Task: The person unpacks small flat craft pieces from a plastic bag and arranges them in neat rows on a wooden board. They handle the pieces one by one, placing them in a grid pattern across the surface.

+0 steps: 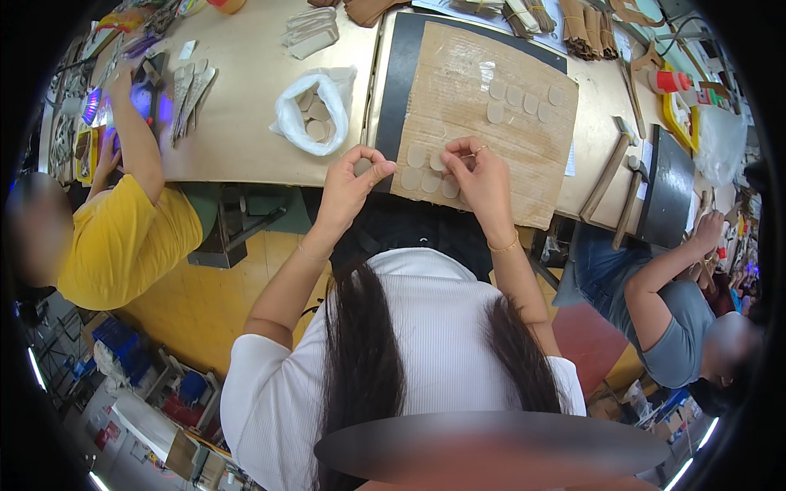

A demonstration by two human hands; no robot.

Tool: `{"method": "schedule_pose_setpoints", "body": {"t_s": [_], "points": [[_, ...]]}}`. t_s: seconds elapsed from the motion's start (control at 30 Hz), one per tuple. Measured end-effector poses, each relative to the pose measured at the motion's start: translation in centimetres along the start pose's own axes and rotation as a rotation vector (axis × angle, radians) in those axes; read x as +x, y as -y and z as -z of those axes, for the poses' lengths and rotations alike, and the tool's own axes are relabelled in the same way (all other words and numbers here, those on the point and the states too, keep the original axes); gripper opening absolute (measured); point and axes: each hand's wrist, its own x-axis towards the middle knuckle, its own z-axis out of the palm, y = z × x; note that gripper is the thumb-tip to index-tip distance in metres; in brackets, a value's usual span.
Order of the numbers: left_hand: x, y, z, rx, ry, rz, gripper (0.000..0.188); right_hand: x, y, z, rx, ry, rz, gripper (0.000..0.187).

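Observation:
My left hand [354,182] pinches a small beige oval pad [361,166] between thumb and fingers, just left of a brown cardboard sheet [524,155]. My right hand [477,176] rests on the near edge of that sheet, fingertips on another beige pad [439,161]. Several more pads [419,178] lie in a cluster under and beside my right hand. A second row of pads [521,98] lies farther back on the cardboard. A white plastic bag [315,110] holding more pads stands open to the left of the sheet.
The cardboard lies on a black mat [401,74] on a tan worktable [246,98]. A person in yellow [123,229] works at the left; another in grey [679,327] sits at the right. Wooden-handled tools [610,176] and stacked brown pieces [585,29] lie at the right and back.

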Motion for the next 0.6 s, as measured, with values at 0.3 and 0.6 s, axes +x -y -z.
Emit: {"method": "schedule_pose_setpoints", "body": {"t_s": [0.3,0.6], "points": [[0.0,0.5,-0.4,0.032,0.045,0.03,0.018,0.5,0.6,-0.4,-0.323,-0.016,0.122,0.013],[0.2,0.1,-0.4,-0.028,0.048,0.126,0.019,0.7,-0.4,-0.6,-0.483,-0.048,0.293,0.014]]}}
